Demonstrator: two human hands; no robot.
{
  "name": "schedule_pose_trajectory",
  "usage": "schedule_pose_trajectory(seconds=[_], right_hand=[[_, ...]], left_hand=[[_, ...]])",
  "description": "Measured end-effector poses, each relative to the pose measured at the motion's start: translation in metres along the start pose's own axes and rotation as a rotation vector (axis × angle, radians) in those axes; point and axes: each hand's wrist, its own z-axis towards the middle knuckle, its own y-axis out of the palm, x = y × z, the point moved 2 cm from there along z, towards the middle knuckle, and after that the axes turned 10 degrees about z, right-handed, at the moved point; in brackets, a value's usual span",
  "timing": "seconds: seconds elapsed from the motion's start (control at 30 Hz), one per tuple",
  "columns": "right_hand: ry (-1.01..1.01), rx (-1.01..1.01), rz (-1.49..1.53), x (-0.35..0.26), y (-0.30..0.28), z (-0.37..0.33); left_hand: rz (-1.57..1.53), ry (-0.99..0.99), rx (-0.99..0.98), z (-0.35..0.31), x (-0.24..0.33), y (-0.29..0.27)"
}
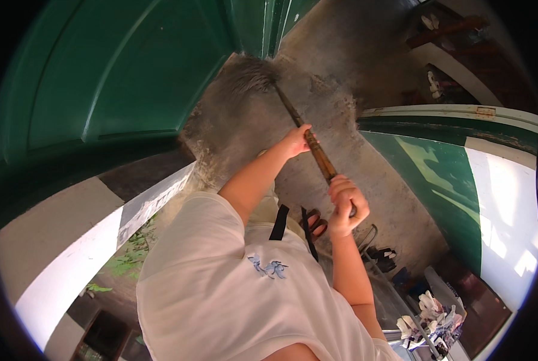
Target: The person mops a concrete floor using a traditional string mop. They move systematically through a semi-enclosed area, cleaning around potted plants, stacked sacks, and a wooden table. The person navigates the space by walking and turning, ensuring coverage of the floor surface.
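A long-handled broom slants across the middle of the view, its brown handle running from my right hand up to the far left. The dark, bushy head rests on the concrete floor by the foot of the green door; it is somewhat blurred. My left hand grips the handle about midway, thumb on top. Closer to me, my right hand is wrapped round the handle's upper end, whose tip shows beside the palm.
A green door stands at the left. On the right is a green and white wall. Sandals lie on the floor near my body, with a rack and a bundle of pale gloves or cloth farther right.
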Motion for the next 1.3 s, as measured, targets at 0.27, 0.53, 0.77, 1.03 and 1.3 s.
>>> schedule_pose_trajectory(seconds=[0.27, 0.53, 0.77, 1.03, 1.3], right_hand=[[0.055, 0.075, 0.053, -0.040, -0.079, 0.052], [0.268, 0.182, 0.216, -0.051, -0.184, 0.025], [0.469, 0.350, 0.267, -0.044, -0.289, -0.036], [0.437, 0.531, 0.342, -0.100, -0.422, -0.063], [0.293, 0.691, 0.229, -0.169, -0.570, -0.074]], left_hand=[[-0.202, -0.017, -0.032, 0.007, -0.034, 0.090], [-0.195, 0.003, 0.140, 0.006, -0.121, 0.088], [-0.169, -0.032, 0.212, 0.029, -0.227, 0.054], [0.091, -0.352, 0.270, 0.075, -0.310, 0.159], [0.266, -0.512, 0.112, 0.157, -0.391, 0.296]])
